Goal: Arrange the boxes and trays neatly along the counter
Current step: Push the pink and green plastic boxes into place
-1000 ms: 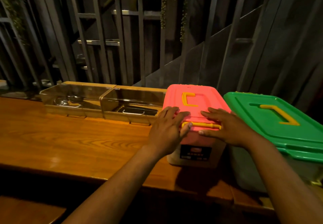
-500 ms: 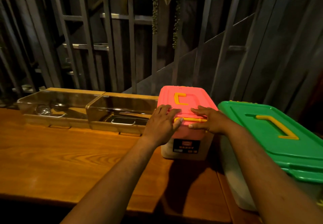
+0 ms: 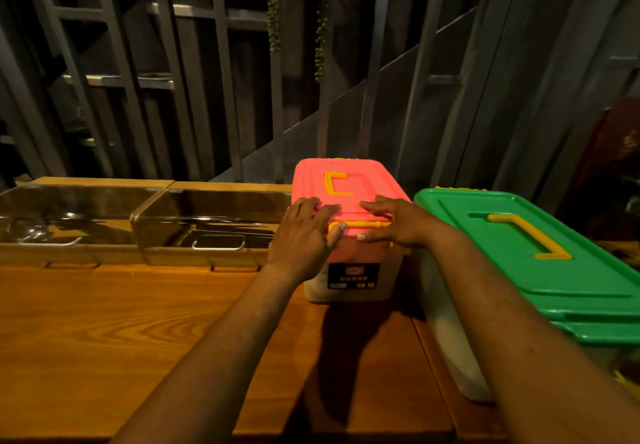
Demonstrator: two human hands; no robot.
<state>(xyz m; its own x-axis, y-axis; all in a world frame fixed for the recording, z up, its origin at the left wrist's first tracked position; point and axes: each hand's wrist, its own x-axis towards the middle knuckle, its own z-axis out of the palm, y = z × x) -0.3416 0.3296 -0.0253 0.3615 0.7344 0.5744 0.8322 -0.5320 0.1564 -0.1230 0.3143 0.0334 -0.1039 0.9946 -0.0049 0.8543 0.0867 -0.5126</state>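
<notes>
The pink-lidded plastic storage box with a yellow handle and latch point(image 3: 349, 222) now sits further back on the wooden counter point(image 3: 138, 322) than it did a second ago, its back end close to the counter's rear edge and its left side just beside the nearer of the two trays. Across the frames both hands have stayed flat on the front of the lid while the box slid away from the person, so the judgement is that it is being pushed into line with the trays, and that this step is nearly done.

The box has a pale translucent body with a dark label on its front face, and it stands upright with the lid shut. The left hand point(image 3: 304, 235) rests on the lid's front left corner, fingers straight, thumb against the yellow latch. The right hand point(image 3: 391, 222) lies flat on the lid's front right, fingers extended; neither hand curls round anything.

To the left, two clear-lidded wooden trays holding metal utensils point(image 3: 207, 229) stand side by side along the back edge. To the right, the larger green-lidded plastic box with a yellow handle point(image 3: 540, 260) sits angled and nearer the person, out of line with the rest.
</notes>
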